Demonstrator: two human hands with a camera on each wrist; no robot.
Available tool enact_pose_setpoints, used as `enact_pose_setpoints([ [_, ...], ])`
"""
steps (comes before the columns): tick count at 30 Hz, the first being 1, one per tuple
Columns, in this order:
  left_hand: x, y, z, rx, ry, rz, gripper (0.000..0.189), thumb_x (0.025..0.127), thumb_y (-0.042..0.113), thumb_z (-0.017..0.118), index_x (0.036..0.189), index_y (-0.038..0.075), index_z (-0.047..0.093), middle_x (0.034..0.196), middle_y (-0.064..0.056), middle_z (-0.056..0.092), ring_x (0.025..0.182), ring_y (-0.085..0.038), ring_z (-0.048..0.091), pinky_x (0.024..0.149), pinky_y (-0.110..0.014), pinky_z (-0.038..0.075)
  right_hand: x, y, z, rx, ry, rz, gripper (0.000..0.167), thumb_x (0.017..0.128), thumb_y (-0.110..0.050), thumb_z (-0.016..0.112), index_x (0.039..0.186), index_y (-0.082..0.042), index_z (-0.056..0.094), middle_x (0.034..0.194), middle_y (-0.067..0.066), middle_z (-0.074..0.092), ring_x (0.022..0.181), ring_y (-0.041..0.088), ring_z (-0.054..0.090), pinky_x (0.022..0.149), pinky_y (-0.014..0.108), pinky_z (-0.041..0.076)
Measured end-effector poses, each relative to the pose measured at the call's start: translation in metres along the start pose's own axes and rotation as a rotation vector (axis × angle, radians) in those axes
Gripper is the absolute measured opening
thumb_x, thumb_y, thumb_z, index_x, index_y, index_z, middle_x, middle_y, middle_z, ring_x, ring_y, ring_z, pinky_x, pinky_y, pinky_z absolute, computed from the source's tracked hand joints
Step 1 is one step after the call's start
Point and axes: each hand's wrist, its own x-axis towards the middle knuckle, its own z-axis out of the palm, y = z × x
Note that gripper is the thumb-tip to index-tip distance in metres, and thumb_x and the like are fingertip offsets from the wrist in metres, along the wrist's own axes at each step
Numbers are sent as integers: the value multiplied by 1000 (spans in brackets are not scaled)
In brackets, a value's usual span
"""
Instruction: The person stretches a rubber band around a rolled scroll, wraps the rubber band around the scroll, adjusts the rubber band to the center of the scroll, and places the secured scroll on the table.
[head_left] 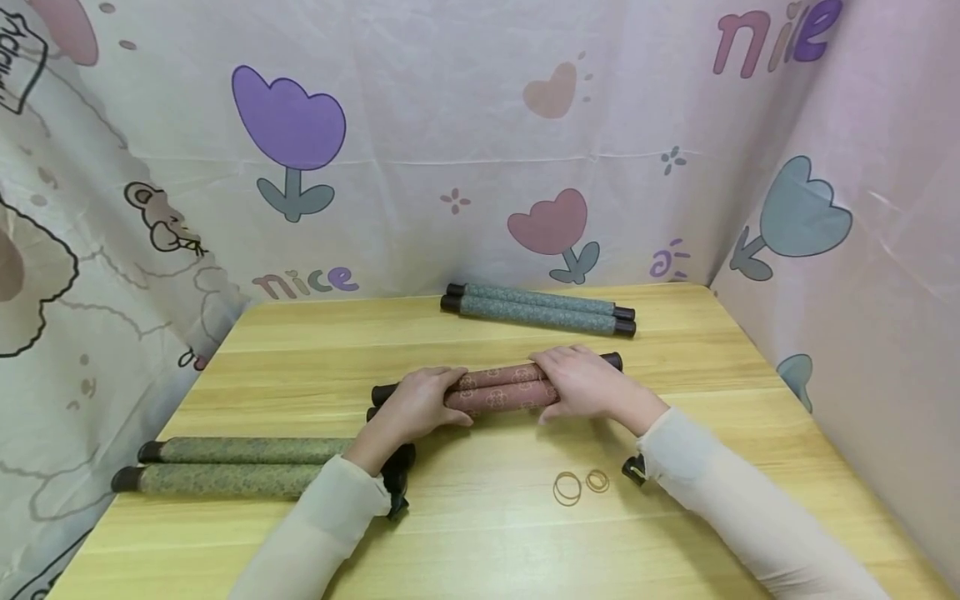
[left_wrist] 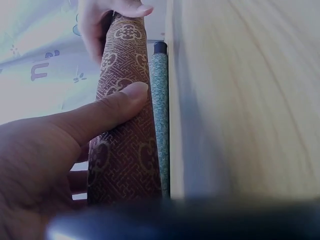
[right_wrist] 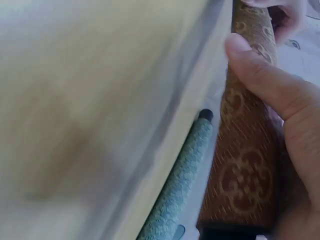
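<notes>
Left hand (head_left: 417, 403) and right hand (head_left: 583, 382) grip 2 red scrolls (head_left: 498, 399) at the centre of the table (head_left: 480, 542); 2 teal scrolls (head_left: 536, 314) lie far, 2 green scrolls (head_left: 225, 481) near left, rubber bands (head_left: 581, 489) near right.

A yellowish wood-grain tabletop (head_left: 480, 542) carries two teal scrolls (head_left: 536, 316) side by side near its far edge, right of middle. Two green scrolls (head_left: 232, 481) lie parallel by the left edge. Thin tan bands (head_left: 556, 490) lie toward the near side, right of middle. Whether the red scrolls (head_left: 498, 397) touch the wood is unclear.
</notes>
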Motion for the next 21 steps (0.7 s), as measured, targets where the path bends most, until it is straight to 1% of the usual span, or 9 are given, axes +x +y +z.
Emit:
enact_pose_setpoints([
  [1, 0, 0, -1, 1, 3, 3, 82, 75, 44, 84, 140, 4, 54, 129, -13, 61, 116, -33, 58, 100, -48, 44, -1, 1, -1, -2, -8, 9, 101, 71, -61, 79, 142, 2, 44, 136, 17, 54, 126, 35, 50, 109, 53, 32],
  [4, 0, 1, -2, 12, 12, 10, 81, 74, 43, 84, 139, 4, 54, 128, -14, 62, 115, -34, 59, 99, -49, 45, -2, 4, -1, -19, -7, 14, 90, 74, -54, 79, 139, 0, 47, 133, 15, 56, 123, 34, 52, 107, 54, 34],
  [7, 0, 2, -2, 22, 12, 11, 81, 74, 43, 84, 139, 4, 55, 128, -14, 62, 114, -34, 59, 99, -50, 45, -1, 4, 1, -44, 23, -14, 80, 74, -50, 79, 132, -2, 52, 125, 13, 60, 117, 31, 56, 102, 51, 39],
  [9, -1, 4, -1, 29, 11, 15, 81, 74, 44, 84, 139, 4, 55, 128, -14, 62, 114, -34, 60, 98, -50, 45, 1, 2, 2, -59, 46, -36, 76, 73, -50, 78, 128, -3, 54, 120, 11, 62, 113, 29, 57, 99, 49, 41],
  [13, 0, 7, 0, 31, 12, 32, 81, 75, 44, 84, 139, 4, 54, 127, -14, 62, 113, -34, 60, 97, -50, 46, 6, -6, 2, -94, 69, -79, 76, 73, -54, 77, 125, -2, 56, 115, 11, 64, 108, 28, 60, 97, 46, 43],
  [17, -1, 9, 0, 37, 10, 23, 81, 75, 43, 84, 139, 5, 54, 125, -14, 63, 111, -33, 61, 96, -51, 46, 11, -14, 0, -118, 49, -81, 82, 74, -59, 76, 127, 0, 55, 118, 14, 64, 109, 30, 60, 100, 46, 43],
  [21, -1, 7, 2, 7, 3, 21, 80, 74, 42, 85, 139, 5, 55, 125, -13, 63, 111, -32, 61, 97, -51, 46, 15, -19, 1, -108, 45, -105, 84, 75, -65, 73, 126, 0, 56, 117, 13, 65, 108, 30, 61, 99, 45, 45],
])
